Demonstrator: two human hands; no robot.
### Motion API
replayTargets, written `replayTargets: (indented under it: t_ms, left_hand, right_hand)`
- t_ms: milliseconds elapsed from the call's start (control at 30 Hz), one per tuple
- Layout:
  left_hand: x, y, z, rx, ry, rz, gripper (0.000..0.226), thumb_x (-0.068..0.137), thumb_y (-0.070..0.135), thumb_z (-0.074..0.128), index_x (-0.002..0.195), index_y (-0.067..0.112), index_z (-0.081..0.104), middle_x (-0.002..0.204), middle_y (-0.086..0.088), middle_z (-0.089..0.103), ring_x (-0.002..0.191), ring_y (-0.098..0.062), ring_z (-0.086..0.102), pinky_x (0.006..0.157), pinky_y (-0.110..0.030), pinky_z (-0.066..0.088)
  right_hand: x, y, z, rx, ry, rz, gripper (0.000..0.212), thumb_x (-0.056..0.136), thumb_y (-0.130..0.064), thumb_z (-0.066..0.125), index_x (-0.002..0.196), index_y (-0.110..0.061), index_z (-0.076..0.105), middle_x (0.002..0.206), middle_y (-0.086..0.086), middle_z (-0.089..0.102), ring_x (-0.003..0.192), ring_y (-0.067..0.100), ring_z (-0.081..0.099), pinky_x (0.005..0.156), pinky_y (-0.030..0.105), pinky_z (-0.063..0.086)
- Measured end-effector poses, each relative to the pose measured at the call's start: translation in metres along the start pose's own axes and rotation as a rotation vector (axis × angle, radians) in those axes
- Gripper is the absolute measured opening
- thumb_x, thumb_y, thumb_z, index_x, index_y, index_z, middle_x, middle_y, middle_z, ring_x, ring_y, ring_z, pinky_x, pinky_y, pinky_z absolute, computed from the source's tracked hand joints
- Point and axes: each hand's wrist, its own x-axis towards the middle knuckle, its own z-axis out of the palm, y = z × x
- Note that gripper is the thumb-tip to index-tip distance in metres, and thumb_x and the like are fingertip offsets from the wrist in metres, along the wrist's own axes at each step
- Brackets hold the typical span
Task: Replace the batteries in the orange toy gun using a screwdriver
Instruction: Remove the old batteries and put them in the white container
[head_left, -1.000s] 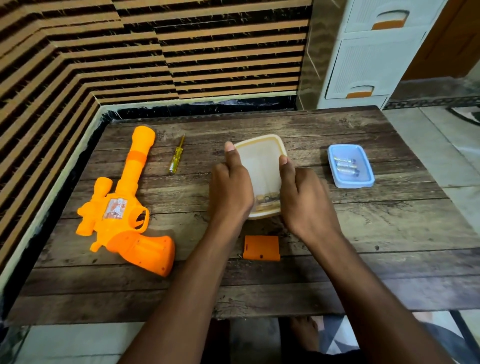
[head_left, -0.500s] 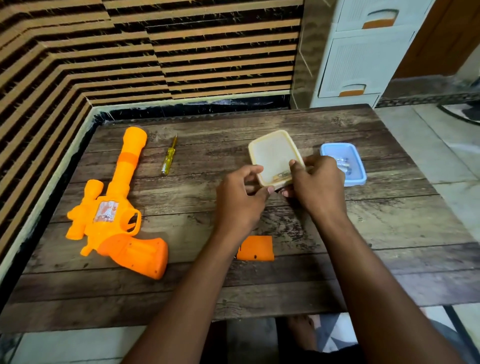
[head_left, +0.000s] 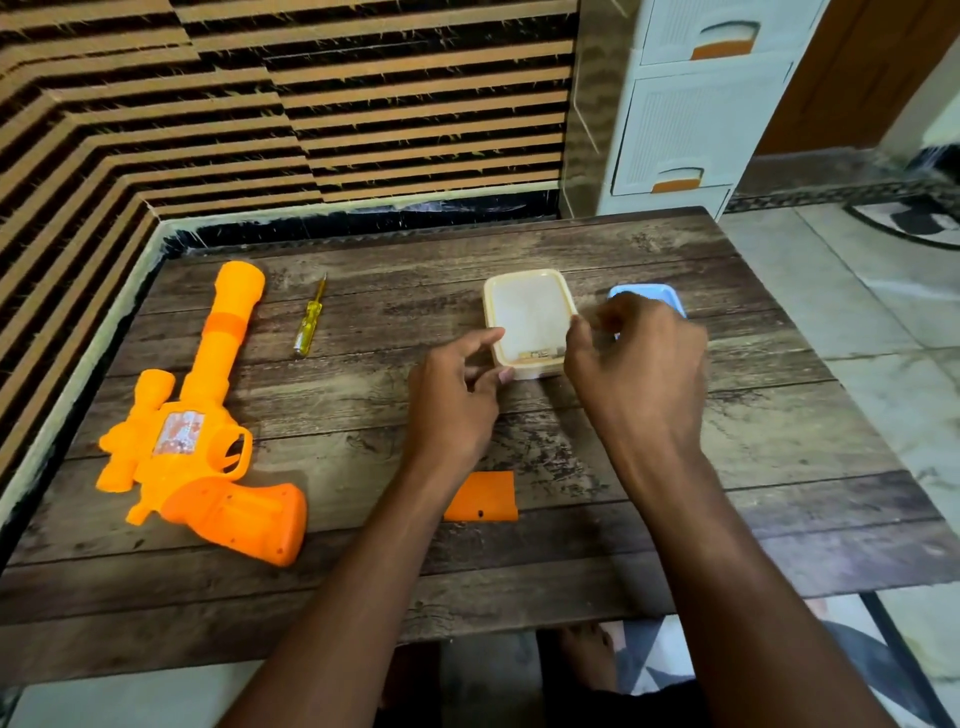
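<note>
Two bare forearms, no sleeves, left grip, right grip

Glossy plastic toy gun, weathered wooden table

I see the left hand touching the near left corner of the cream tray at frame centre, the right hand curled over the blue tray beside it, and the orange toy gun, screwdriver and orange cover lying apart on the wooden table.
</note>
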Motion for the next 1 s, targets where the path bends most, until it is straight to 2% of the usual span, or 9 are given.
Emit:
replayTargets:
  t_ms: [100, 167, 267, 400, 467, 600, 700, 867, 1000]
  left_hand:
    - [0.0, 0.0, -0.001, 0.012, 0.002, 0.022, 0.043, 0.093, 0.004, 0.074, 0.133, 0.02, 0.068, 0.116, 0.007, 0.071, 0.093, 0.005, 0.066, 0.066, -0.002, 0.049]
    - [-0.001, 0.0, -0.001, 0.018, -0.002, 0.037, 0.045, 0.093, 0.002, 0.073, 0.134, 0.018, 0.066, 0.116, 0.008, 0.069, 0.09, 0.009, 0.063, 0.065, -0.001, 0.047]
    - [-0.002, 0.0, -0.002, 0.012, -0.015, 0.041, 0.051, 0.091, 0.001, 0.074, 0.137, 0.017, 0.063, 0.118, 0.009, 0.067, 0.094, 0.01, 0.062, 0.07, 0.0, 0.048]
    - [-0.003, -0.004, -0.006, -0.019, -0.028, 0.026, 0.053, 0.089, 0.005, 0.077, 0.137, 0.021, 0.062, 0.128, 0.004, 0.07, 0.111, -0.007, 0.068, 0.091, -0.023, 0.057]
    - [-0.003, -0.005, -0.009, 0.0, 0.007, 0.015, 0.052, 0.091, 0.011, 0.077, 0.139, 0.022, 0.06, 0.13, 0.003, 0.067, 0.113, -0.01, 0.066, 0.085, -0.018, 0.053]
    - [-0.005, -0.001, -0.016, -0.019, 0.131, 0.022, 0.044, 0.095, 0.022, 0.073, 0.137, 0.019, 0.059, 0.125, 0.002, 0.067, 0.108, -0.008, 0.066, 0.08, -0.012, 0.049]
    - [-0.007, 0.001, -0.019, -0.024, 0.137, 0.021, 0.04, 0.097, 0.026, 0.071, 0.135, 0.02, 0.058, 0.123, 0.003, 0.067, 0.107, -0.007, 0.065, 0.08, -0.015, 0.049]
    - [-0.009, 0.006, -0.022, -0.041, 0.248, 0.066, 0.029, 0.099, 0.025, 0.068, 0.127, 0.018, 0.062, 0.115, 0.007, 0.068, 0.101, 0.001, 0.064, 0.079, -0.018, 0.054]
    - [-0.009, 0.012, -0.019, -0.141, 0.265, 0.095, 0.019, 0.104, 0.025, 0.061, 0.121, 0.018, 0.064, 0.108, 0.003, 0.071, 0.095, -0.012, 0.071, 0.078, -0.034, 0.062]
  right_hand:
    - [0.003, 0.007, -0.007, -0.117, 0.02, 0.038, 0.04, 0.089, -0.038, 0.07, 0.12, -0.014, 0.072, 0.13, 0.016, 0.059, 0.122, 0.036, 0.056, 0.089, 0.04, 0.046]
    - [0.006, 0.014, -0.006, -0.249, -0.077, 0.118, 0.054, 0.083, -0.044, 0.075, 0.13, -0.018, 0.067, 0.15, 0.019, 0.043, 0.141, 0.041, 0.039, 0.109, 0.06, 0.036]
    - [0.013, 0.022, -0.008, -0.189, -0.228, 0.225, 0.063, 0.085, -0.042, 0.074, 0.144, -0.027, 0.058, 0.156, 0.018, 0.038, 0.144, 0.044, 0.04, 0.116, 0.071, 0.023]
    - [0.018, 0.028, -0.007, -0.082, -0.231, 0.265, 0.051, 0.086, -0.024, 0.077, 0.136, -0.019, 0.067, 0.134, 0.019, 0.059, 0.124, 0.042, 0.058, 0.113, 0.058, 0.039]
    - [0.02, 0.031, -0.005, -0.065, -0.14, 0.228, 0.034, 0.085, -0.018, 0.074, 0.117, -0.008, 0.075, 0.116, 0.024, 0.069, 0.104, 0.041, 0.067, 0.099, 0.044, 0.053]
    - [0.02, 0.027, -0.006, 0.009, -0.038, 0.152, 0.026, 0.092, -0.008, 0.065, 0.113, 0.0, 0.077, 0.099, 0.024, 0.075, 0.07, 0.026, 0.056, 0.069, 0.013, 0.035]
    - [0.019, 0.027, -0.003, 0.003, -0.033, 0.131, 0.025, 0.095, -0.006, 0.063, 0.117, -0.003, 0.076, 0.102, 0.02, 0.076, 0.07, 0.017, 0.048, 0.065, 0.011, 0.031]
    - [0.021, 0.029, -0.001, 0.065, 0.1, 0.057, 0.026, 0.099, -0.007, 0.058, 0.116, -0.002, 0.076, 0.097, 0.021, 0.075, 0.072, 0.022, 0.062, 0.066, 0.022, 0.039]
    - [0.009, 0.015, 0.0, 0.111, 0.243, -0.193, 0.02, 0.094, 0.002, 0.065, 0.109, 0.003, 0.078, 0.098, 0.024, 0.076, 0.076, 0.017, 0.063, 0.068, 0.007, 0.038]
